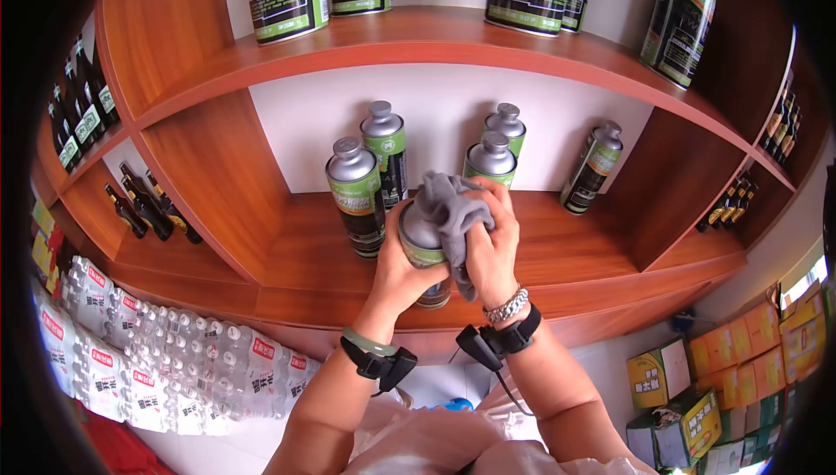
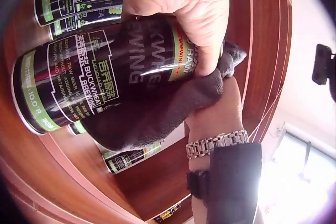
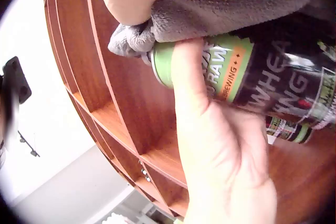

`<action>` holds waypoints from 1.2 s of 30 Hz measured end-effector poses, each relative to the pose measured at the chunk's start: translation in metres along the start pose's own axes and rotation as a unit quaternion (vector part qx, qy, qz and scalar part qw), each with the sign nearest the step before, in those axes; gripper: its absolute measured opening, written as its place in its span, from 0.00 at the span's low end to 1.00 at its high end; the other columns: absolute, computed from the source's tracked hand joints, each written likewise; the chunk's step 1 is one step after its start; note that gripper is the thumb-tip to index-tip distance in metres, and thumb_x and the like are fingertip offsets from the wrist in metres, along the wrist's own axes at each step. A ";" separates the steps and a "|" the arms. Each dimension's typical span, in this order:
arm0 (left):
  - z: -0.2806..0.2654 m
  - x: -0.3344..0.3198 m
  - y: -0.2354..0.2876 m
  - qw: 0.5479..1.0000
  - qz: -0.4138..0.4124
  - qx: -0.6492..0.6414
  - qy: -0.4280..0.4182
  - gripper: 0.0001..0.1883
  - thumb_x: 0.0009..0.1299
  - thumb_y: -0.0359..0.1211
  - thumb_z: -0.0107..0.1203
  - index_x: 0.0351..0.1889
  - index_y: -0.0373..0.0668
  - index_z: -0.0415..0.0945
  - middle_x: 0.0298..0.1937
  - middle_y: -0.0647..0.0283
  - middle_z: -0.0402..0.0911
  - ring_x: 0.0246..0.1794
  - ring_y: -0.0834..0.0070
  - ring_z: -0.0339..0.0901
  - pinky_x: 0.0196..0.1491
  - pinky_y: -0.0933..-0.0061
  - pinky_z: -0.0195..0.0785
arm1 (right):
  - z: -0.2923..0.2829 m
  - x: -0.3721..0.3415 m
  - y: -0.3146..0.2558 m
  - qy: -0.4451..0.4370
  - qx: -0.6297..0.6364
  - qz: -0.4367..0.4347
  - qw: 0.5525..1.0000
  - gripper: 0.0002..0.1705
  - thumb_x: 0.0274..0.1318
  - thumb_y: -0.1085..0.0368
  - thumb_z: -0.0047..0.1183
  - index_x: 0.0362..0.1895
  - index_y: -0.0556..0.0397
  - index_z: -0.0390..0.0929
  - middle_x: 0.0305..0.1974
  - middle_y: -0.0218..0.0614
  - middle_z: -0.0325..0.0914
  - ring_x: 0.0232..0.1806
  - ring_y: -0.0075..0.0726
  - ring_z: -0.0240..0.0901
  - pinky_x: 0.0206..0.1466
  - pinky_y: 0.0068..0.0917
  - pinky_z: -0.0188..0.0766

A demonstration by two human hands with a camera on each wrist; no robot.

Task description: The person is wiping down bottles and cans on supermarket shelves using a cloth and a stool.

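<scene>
A black and green can (image 2: 94, 77) with a grey domed top is held off the shelf in front of the body. The left hand (image 1: 402, 268) grips it round its upper part, the thumb lying across the green band in the right wrist view. In the right hand (image 1: 495, 244) a grey cloth (image 1: 453, 214) is bunched against the can's top and side. The cloth (image 3: 226, 8) also hangs along the can's body in both wrist views. Some of the right fingers are hidden behind the cloth.
Similar cans stand on the lower shelf (image 1: 566, 253), two at left (image 1: 353, 201), two behind the hands and one at right (image 1: 592, 168). More cans line the upper shelf (image 1: 392, 35). Dark bottles fill side compartments; wrapped water bottles (image 1: 200, 362) and cartons (image 1: 736, 344) flank the body.
</scene>
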State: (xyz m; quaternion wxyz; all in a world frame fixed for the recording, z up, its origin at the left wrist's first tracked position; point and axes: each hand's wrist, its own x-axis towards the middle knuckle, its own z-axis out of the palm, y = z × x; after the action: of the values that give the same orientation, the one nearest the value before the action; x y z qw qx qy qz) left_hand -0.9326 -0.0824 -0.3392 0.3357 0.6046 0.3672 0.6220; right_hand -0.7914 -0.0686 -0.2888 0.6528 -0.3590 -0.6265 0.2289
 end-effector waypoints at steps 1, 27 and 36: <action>0.000 0.001 -0.001 1.000 0.007 -0.001 -0.002 0.54 0.50 0.33 0.78 0.73 0.41 0.54 0.64 0.53 0.71 0.65 0.65 0.72 0.67 0.62 0.65 | -0.001 0.005 0.001 -0.030 0.028 0.023 0.999 0.16 0.52 0.75 0.44 0.41 0.61 0.82 0.53 0.49 0.75 0.56 0.50 0.74 0.63 0.36 0.67; 0.001 -0.001 0.012 0.998 0.012 0.063 -0.013 0.47 0.59 0.41 0.73 0.72 0.39 0.57 0.68 0.56 0.70 0.68 0.67 0.69 0.71 0.62 0.61 | -0.017 -0.050 -0.027 -0.052 -0.181 -0.084 0.979 0.34 0.40 0.77 0.58 0.59 0.59 0.74 0.57 0.55 0.69 0.57 0.64 0.67 0.60 0.48 0.70; 0.021 0.000 -0.046 0.985 0.164 -0.001 -0.054 0.32 0.76 0.43 0.54 0.73 0.41 0.58 0.74 0.58 0.62 0.77 0.64 0.55 0.80 0.61 0.40 | 0.001 -0.016 -0.057 -0.204 -0.297 -0.329 0.873 0.26 0.42 0.69 0.56 0.51 0.55 0.80 0.60 0.41 0.74 0.58 0.48 0.70 0.60 0.42 0.69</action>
State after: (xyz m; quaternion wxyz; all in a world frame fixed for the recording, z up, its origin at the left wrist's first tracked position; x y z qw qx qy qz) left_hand -0.9126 -0.0579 -0.3787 0.2492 0.6888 0.2439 0.6356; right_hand -0.8023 -0.1167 -0.2559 0.4110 -0.2548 -0.8660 -0.1275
